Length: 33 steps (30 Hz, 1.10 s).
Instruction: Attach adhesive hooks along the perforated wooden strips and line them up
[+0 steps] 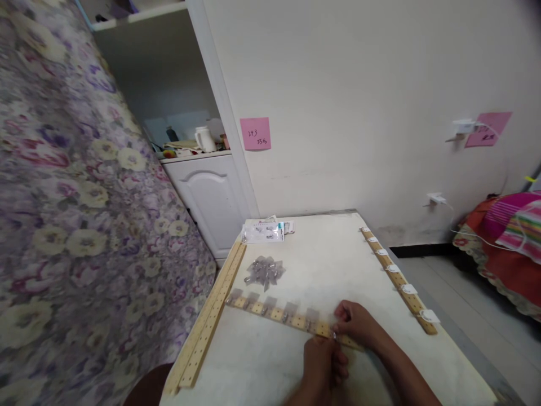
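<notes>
"While both hands meet over the tabletop (pixel 316 254), what are they nearest to?"

"A perforated wooden strip (pixel 276 313), towards its right end. The right hand (pixel 359 324) comes in from the right, its thumb and fingertips at a small shiny piece (pixel 335 335) on that strip. The left hand (pixel 323 363) is just beside the strip on the near side, its fingers curled inward."

"Is either hand gripping something?"

"I cannot tell. The right thumb and fingertips stand narrow at the shiny piece, but blur hides any pinch; the inside of the left fingers is out of sight."

"And the rest of that strip?"

"It slants away to the left of the fingers, bearing five greyish clear tags (pixel 289 309) in a spaced row."

"Beyond the fingers?"

"Ahead and to their left lies a loose heap of clear pieces (pixel 265 272); farther off, a printed plastic packet (pixel 264 232)."

"To either side?"

"Well left of them, pale perforated boards (pixel 200 338) lie along the edge. Well right, a second wooden strip (pixel 414 304) carries six white tags (pixel 408 288)."
</notes>
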Each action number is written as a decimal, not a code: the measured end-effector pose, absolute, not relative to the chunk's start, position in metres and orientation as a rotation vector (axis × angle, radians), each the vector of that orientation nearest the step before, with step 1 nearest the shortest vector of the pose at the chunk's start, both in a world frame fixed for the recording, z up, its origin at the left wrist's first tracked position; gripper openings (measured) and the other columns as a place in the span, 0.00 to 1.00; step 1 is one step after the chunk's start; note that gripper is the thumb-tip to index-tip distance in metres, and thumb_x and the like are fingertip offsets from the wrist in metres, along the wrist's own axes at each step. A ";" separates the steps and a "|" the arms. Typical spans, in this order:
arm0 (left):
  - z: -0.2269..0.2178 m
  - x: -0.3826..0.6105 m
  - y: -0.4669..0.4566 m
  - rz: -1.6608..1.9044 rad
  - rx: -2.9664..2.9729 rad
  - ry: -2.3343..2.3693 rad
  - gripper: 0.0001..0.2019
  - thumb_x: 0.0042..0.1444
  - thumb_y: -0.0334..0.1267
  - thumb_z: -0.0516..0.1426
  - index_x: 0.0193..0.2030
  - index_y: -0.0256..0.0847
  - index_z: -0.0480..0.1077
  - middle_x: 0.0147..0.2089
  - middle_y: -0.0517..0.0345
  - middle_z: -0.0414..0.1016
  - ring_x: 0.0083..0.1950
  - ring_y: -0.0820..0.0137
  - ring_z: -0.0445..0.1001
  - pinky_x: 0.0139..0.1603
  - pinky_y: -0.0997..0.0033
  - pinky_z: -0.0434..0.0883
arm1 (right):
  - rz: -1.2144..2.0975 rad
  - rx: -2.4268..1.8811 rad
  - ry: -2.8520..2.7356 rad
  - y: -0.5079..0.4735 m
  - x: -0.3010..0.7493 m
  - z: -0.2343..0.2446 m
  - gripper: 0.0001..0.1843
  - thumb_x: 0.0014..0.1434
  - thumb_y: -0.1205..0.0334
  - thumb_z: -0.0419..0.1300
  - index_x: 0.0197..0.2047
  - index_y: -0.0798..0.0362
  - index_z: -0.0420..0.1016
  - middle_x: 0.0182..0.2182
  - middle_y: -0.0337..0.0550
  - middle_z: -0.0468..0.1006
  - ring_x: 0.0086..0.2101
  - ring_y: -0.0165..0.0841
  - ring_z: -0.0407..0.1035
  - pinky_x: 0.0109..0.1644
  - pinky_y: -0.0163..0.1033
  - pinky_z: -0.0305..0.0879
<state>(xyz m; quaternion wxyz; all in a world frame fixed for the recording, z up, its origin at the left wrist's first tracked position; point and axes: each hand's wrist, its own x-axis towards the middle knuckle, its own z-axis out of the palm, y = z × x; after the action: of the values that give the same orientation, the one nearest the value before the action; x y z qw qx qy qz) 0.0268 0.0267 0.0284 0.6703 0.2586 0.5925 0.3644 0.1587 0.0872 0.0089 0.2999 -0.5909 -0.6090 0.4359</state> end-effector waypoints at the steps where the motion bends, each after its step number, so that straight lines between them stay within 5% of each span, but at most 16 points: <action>1: 0.028 0.027 0.026 0.827 0.592 1.340 0.06 0.46 0.30 0.49 0.21 0.38 0.63 0.14 0.62 0.66 0.10 0.79 0.59 0.12 0.78 0.46 | 1.157 -1.573 -1.616 0.087 0.159 0.008 0.12 0.36 0.67 0.65 0.27 0.53 0.69 0.21 0.32 0.70 0.25 0.28 0.63 0.29 0.33 0.56; 25: 0.022 0.025 0.025 0.813 0.646 1.358 0.05 0.43 0.33 0.51 0.20 0.38 0.63 0.14 0.59 0.68 0.11 0.76 0.63 0.13 0.77 0.50 | 1.202 -1.539 -1.659 0.085 0.158 0.008 0.14 0.37 0.68 0.64 0.31 0.52 0.68 0.23 0.32 0.70 0.26 0.28 0.65 0.31 0.33 0.60; 33: 0.020 0.016 0.015 0.745 0.707 1.276 0.02 0.40 0.34 0.50 0.22 0.41 0.62 0.15 0.61 0.69 0.11 0.75 0.64 0.13 0.78 0.52 | 1.040 -1.523 -1.545 0.091 0.188 0.009 0.06 0.49 0.61 0.55 0.30 0.52 0.69 0.22 0.35 0.71 0.25 0.29 0.64 0.29 0.35 0.59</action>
<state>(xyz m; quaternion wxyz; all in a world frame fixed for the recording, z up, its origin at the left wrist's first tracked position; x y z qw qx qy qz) 0.0159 0.0151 0.0204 0.6827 0.3154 0.5692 0.3322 0.1884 0.0909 0.0091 0.3596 -0.5905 -0.5993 0.4035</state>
